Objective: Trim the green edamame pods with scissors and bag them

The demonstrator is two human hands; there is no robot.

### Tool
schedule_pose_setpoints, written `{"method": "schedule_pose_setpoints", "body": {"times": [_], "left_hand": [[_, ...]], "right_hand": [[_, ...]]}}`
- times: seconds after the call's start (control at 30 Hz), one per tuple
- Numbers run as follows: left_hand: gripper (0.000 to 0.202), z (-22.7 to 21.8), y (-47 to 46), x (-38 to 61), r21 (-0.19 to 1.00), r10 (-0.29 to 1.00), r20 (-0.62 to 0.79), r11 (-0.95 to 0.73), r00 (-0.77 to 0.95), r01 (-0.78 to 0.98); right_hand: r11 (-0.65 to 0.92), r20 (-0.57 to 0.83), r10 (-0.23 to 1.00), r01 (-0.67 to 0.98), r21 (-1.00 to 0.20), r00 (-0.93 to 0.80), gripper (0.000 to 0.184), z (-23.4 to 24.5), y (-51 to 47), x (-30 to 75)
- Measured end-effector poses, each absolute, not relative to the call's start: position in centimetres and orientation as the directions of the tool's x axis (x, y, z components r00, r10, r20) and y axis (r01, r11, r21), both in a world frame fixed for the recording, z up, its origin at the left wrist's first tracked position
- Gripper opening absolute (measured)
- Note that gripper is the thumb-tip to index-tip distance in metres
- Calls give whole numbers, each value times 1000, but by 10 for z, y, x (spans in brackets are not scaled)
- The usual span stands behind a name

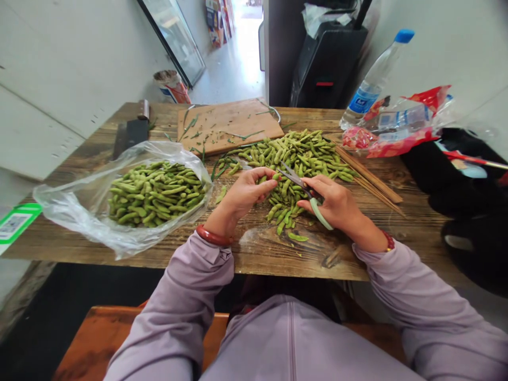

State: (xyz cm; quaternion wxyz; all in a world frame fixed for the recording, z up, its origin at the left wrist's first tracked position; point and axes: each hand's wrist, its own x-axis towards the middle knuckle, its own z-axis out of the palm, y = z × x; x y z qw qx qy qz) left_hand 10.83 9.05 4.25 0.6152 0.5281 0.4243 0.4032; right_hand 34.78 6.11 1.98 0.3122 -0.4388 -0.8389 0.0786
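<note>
Between the thumb and fingers of my left hand (pixel 248 191) is a green edamame pod (pixel 275 177). My right hand (pixel 332 201) grips a pair of scissors (pixel 318 211) with pale green handles, their blades apart and close to the pod's end. Beneath and behind both hands spreads a loose pile of edamame pods (pixel 305 151) on the wooden table (pixel 278 254). One pod (pixel 297 237) lies by itself nearer the front edge. To the left, a clear plastic bag (pixel 79 209) stands open around a heap of edamame pods (pixel 156 193).
A cutting board (pixel 230 124) with green scraps lies at the back, with a cleaver (pixel 130 132) to its left. Chopsticks (pixel 369 180) lie right of the pile. Farther right are a water bottle (pixel 369 84), a red plastic package (pixel 405 127) and a black bag (pixel 468 196).
</note>
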Motion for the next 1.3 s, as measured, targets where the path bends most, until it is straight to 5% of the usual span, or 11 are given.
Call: {"method": "schedule_pose_setpoints", "body": {"times": [0.8, 1.3], "left_hand": [[19, 41, 78, 128, 1000, 940, 8, -9, 342, 2], [16, 49, 79, 122, 999, 911, 3, -17, 413, 31]], "right_hand": [[688, 488, 721, 590, -422, -492, 61, 16, 62, 342], [688, 456, 717, 643, -338, -527, 40, 17, 56, 340]]}}
